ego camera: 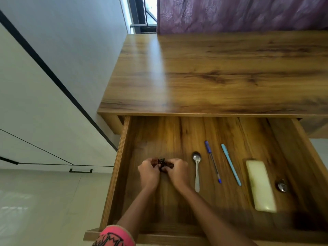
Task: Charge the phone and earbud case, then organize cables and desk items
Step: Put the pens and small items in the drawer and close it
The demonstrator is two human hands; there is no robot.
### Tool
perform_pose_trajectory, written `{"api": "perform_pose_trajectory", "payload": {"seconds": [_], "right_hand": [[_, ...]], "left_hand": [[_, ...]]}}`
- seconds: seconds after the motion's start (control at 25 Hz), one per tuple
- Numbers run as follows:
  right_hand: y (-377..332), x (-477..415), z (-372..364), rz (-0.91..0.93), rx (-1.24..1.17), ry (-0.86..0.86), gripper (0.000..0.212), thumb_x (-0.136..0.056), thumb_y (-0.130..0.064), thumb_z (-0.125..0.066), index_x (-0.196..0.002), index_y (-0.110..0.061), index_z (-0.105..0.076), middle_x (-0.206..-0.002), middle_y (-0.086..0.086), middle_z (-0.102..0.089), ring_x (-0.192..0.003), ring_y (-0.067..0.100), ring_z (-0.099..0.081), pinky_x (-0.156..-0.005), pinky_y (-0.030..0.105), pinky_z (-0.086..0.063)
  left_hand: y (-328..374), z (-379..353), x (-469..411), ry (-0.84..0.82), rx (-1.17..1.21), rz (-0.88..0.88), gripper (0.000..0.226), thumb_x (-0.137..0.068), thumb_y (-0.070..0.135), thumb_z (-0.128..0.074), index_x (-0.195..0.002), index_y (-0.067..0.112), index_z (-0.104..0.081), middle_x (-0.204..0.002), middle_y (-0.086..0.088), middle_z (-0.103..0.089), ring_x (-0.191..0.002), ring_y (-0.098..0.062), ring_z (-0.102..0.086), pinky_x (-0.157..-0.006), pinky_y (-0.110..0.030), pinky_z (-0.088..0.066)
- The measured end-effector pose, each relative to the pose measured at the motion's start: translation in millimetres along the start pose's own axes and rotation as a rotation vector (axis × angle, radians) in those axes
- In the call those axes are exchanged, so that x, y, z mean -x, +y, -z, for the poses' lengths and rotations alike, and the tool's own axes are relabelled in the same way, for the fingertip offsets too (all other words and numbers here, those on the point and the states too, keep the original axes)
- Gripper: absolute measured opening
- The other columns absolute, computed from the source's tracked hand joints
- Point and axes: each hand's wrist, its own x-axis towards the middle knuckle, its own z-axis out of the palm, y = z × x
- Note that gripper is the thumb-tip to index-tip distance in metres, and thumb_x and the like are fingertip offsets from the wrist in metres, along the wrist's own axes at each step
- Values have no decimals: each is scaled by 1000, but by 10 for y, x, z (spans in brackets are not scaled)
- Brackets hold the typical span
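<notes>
Both hands reach down into an open wooden drawer (113, 174) and meet over its left part. The left hand (148, 173) and the right hand (178, 172) sit knuckle to knuckle, fingers curled inward. Between them they pinch a small black bundle (162, 162). It is blurred, but it looks like a coiled cable. Its top pokes out just beyond the fingertips, and the rest is hidden by the fingers. Whether it touches the drawer floor cannot be told.

Just to the right of the right hand a metal spoon (197, 172) lies on the drawer floor, bowl pointing away from the person. Further right lie a dark blue pen (212, 161) and then a light blue pen (231, 164), both slanted. Beyond them is a pale oblong case (260, 185). A small round metal thing (281, 185) sits at the far right, well apart from the hands.

Ahead of the hands, above the drawer, the wooden counter (204, 73) stretches away to a purple curtain (239, 13). A pink patterned sleeve (113, 236) shows at the bottom edge, below the left forearm.
</notes>
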Motion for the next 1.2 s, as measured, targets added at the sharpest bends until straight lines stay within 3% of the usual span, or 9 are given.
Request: {"api": "perform_pose_trajectory", "payload": {"seconds": [0.16, 0.28, 0.52, 0.68, 0.76, 0.92, 1.08, 1.2], "right_hand": [[15, -6, -58, -1, 30, 18, 29, -84, -15, -64, -112, -9, -64, -110, 4, -66, -98, 10, -61, -73, 6, -38], [43, -7, -62, 0, 38, 15, 29, -85, -15, -64, -113, -8, -63, -111, 4, -65, -99, 10, -60, -73, 7, -38], [83, 76, 53, 23, 58, 86, 39, -85, -19, -64, -122, -12, -56, -121, 3, -59, -112, 12, -53, -87, 14, -36], [152, 308, 331, 9, 39, 177, 36, -86, -22, -62, -121, -14, -57, -121, 1, -60, -110, 11, -53, -82, 13, -37], [202, 443, 504, 19, 51, 233, 34, -88, -23, -60, -121, -14, -58, -120, 1, -60, -107, 10, -54, -81, 13, -38], [374, 888, 872, 117, 162, 326, 32, -92, -26, -53, -122, -15, -57, -118, 0, -59, -106, 10, -53, -85, 18, -42], [662, 1407, 1004, 336, 297, 506, 33, -92, -29, -49, -112, -9, -64, -109, 5, -65, -105, 17, -59, -87, 36, -53], [983, 1798, 966, 452, 432, 509, 42, -93, -34, -40, -119, -8, -59, -126, 9, -59, -124, 21, -48, -105, 37, -39]], "left_hand": [[-73, -43, 17, -3, -29, -56, 28, -88, 0, -54, -114, 5, -61, -112, -8, -65, -94, -6, -54, -84, -17, -43], [-95, -49, 47, -6, -47, -114, 28, -89, 2, -54, -116, 5, -60, -113, -8, -65, -95, -5, -54, -82, -13, -41], [-135, -49, 176, -19, -134, -261, 28, -90, 13, -54, -118, 11, -56, -115, -2, -60, -99, -6, -53, -81, -14, -41], [-37, -42, 463, -33, -197, -402, 34, -90, 20, -55, -123, 15, -53, -126, -1, -54, -116, -10, -49, -95, -22, -42], [36, -32, 635, -53, -247, -461, 38, -91, 22, -54, -128, 15, -49, -137, -2, -46, -129, -13, -40, -105, -26, -33], [131, -53, 1130, -50, -303, -641, 45, -93, 29, -49, -136, 15, -41, -147, 0, -35, -138, -11, -25, -107, -21, -15], [-99, -181, 1668, 34, -450, -827, 48, -93, 38, -37, -132, 11, -43, -142, -8, -43, -138, -21, -27, -110, -41, -23], [-381, -327, 2027, 84, -560, -875, 52, -95, 39, -31, -138, 10, -31, -147, -9, -35, -141, -25, -18, -114, -45, -18]]}}
